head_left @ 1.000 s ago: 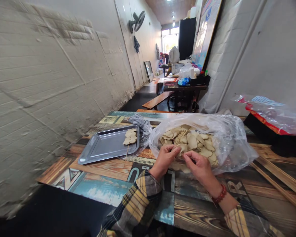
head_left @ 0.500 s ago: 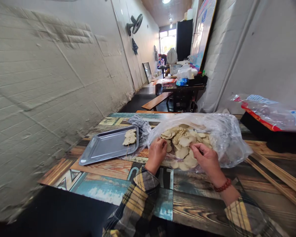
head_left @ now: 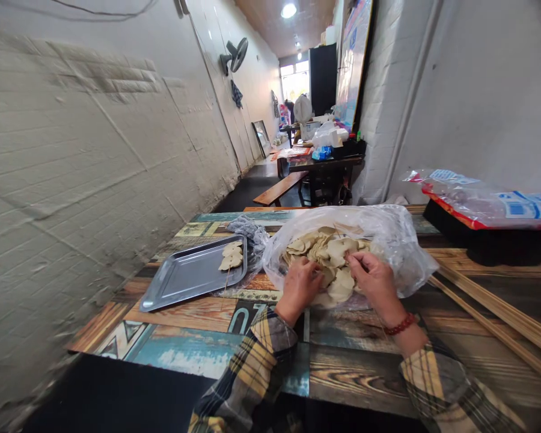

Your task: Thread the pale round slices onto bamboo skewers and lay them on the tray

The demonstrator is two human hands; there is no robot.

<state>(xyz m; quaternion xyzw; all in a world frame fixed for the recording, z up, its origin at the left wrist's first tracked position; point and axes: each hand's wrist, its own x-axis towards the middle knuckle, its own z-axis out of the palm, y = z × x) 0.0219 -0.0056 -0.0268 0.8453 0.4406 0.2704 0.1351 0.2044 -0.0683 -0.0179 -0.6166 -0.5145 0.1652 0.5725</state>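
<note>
A clear plastic bag (head_left: 408,252) lies open on the table, holding a heap of thin, pale beige slices (head_left: 342,285) with wavy edges. My right hand (head_left: 375,279) is closed at the right of the heap, with thumb and forefinger pinching the edge of one slice (head_left: 341,249). At the heap's front left, my left hand (head_left: 301,285) has its fingers curled down among the slices. What its fingertips hold, if anything, is hidden. On the right end of a grey metal tray (head_left: 192,273) rest a few slices (head_left: 231,255) on a thin skewer (head_left: 226,281), whose stick reaches over the rim.
Long wooden sticks (head_left: 496,310) lie at the right of the patchwork-patterned table (head_left: 356,373). Behind them, a printed plastic package (head_left: 491,201) sits on a black container (head_left: 487,240). A crumpled plastic bag (head_left: 252,231) touches the tray. Beyond stand a bench (head_left: 280,187) and another cluttered table.
My left hand has moved right and down, from the bag's left side onto the slices. My right hand keeps its pinch at the heap's right. The camera view has shifted slightly.
</note>
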